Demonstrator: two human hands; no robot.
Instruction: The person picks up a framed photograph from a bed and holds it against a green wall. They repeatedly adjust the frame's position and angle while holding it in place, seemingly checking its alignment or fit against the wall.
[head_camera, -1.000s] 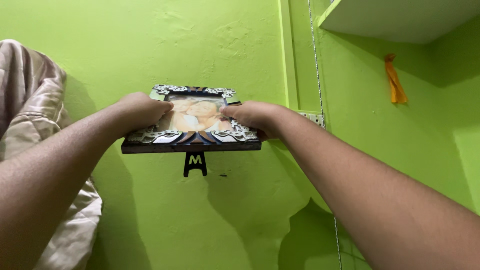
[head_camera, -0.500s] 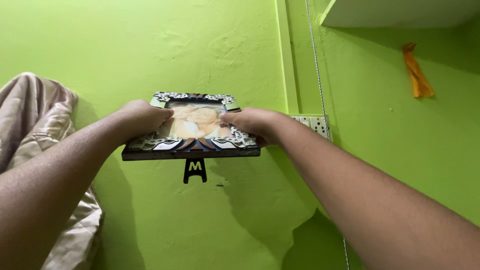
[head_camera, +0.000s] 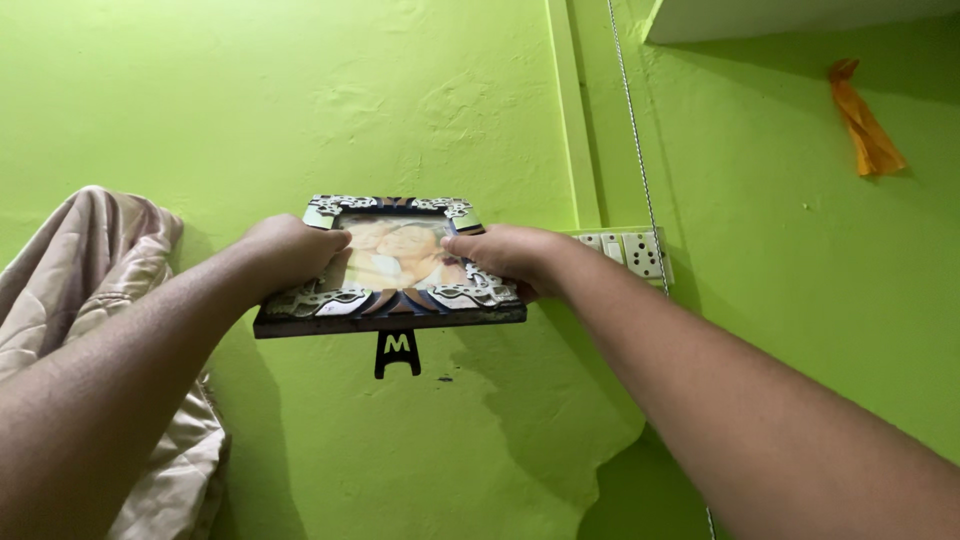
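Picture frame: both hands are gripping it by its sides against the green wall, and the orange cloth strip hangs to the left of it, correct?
Not quite. The head view shows the orange cloth strip hanging up to the right of the picture frame, under the white shelf. On the left hangs a beige cloth. The rest holds: left hand and right hand grip the frame's sides against the green wall.

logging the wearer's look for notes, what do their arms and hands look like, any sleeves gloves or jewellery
Both forearms are bare as far as the view reaches; no sleeves show. The left hand and right hand wear no gloves. No watch, bracelet or ring is visible, though the fingers are partly hidden.
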